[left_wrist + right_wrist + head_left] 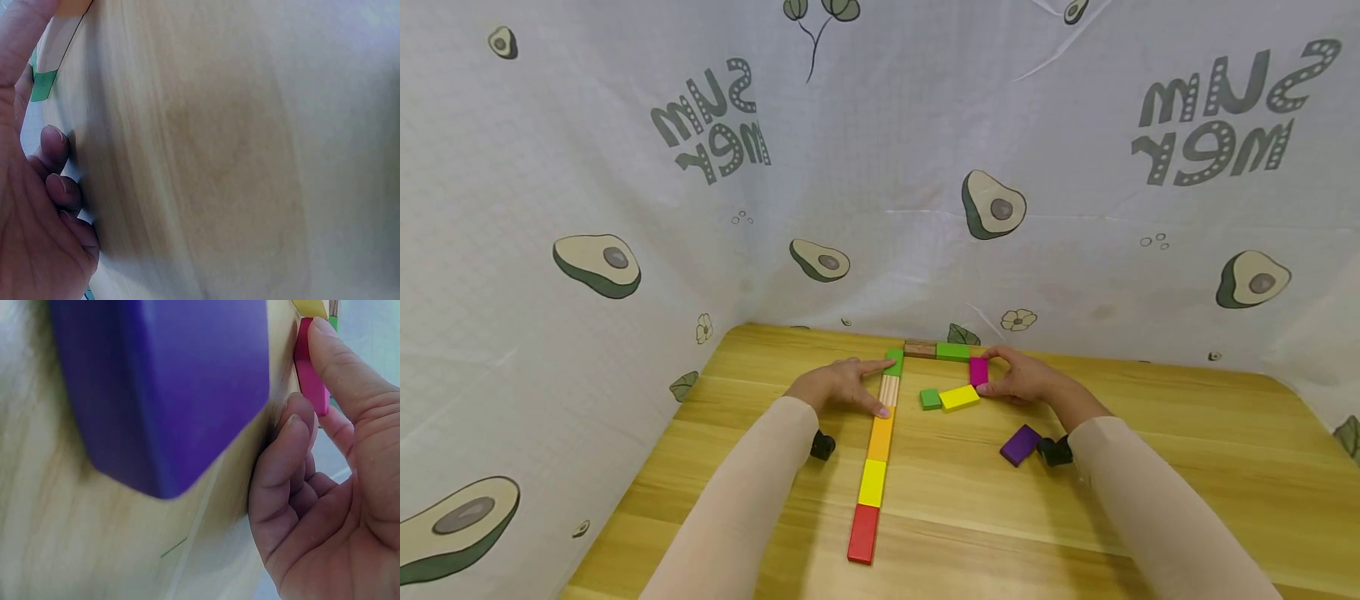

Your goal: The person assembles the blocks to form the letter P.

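Note:
In the head view a column of blocks runs along the table: red (863,534), yellow (872,482), orange (880,437), plain wood (889,389) and green (894,362). My left hand (842,387) rests on it, index finger on the green block, thumb at the orange block's upper end; its other fingers curl loosely in the left wrist view. A magenta block (978,372) is pinched lengthwise between the thumb and index finger of my right hand (1026,379). It stands at the right end of a brown block (920,348) and another green block (952,352).
Inside the shape lie a small green block (930,399) and a second yellow block (959,398), end to end. A purple block (1021,445) lies by the right wrist's black camera (1055,451). Behind the wooden table (1187,467) hangs a printed curtain (895,167).

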The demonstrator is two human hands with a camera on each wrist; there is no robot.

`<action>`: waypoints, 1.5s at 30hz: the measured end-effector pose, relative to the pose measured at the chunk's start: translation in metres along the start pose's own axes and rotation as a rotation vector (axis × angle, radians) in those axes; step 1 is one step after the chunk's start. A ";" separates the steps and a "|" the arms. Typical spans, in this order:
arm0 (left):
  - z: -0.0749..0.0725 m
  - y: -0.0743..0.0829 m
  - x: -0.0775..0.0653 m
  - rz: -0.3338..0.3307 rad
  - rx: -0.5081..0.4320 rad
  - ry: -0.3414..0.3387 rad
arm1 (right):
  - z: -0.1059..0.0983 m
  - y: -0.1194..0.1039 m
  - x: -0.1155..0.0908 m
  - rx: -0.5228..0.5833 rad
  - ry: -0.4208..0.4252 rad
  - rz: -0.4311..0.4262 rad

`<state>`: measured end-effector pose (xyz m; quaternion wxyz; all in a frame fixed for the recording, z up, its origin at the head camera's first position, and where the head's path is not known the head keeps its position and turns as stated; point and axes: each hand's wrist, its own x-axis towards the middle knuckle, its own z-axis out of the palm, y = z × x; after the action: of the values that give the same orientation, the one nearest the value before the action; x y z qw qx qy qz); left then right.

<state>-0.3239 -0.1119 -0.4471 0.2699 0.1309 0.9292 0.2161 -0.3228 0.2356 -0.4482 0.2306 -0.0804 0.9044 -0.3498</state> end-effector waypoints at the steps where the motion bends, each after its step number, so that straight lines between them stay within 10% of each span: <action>1: 0.000 0.000 0.000 -0.001 0.000 0.000 | 0.000 0.000 0.001 0.002 0.001 0.005; 22: -0.001 0.001 -0.004 0.014 0.007 0.003 | 0.001 -0.004 -0.009 -0.027 0.000 -0.038; 32: -0.001 0.000 -0.002 0.012 -0.011 0.003 | 0.028 -0.039 -0.015 -0.415 0.206 -0.231; 45: -0.001 0.001 -0.005 0.005 0.003 0.016 | 0.078 -0.082 -0.006 -0.586 0.162 -0.349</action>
<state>-0.3203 -0.1127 -0.4432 0.2616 0.1320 0.9313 0.2166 -0.2818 0.1299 -0.4413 0.0621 -0.2688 0.9544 -0.1146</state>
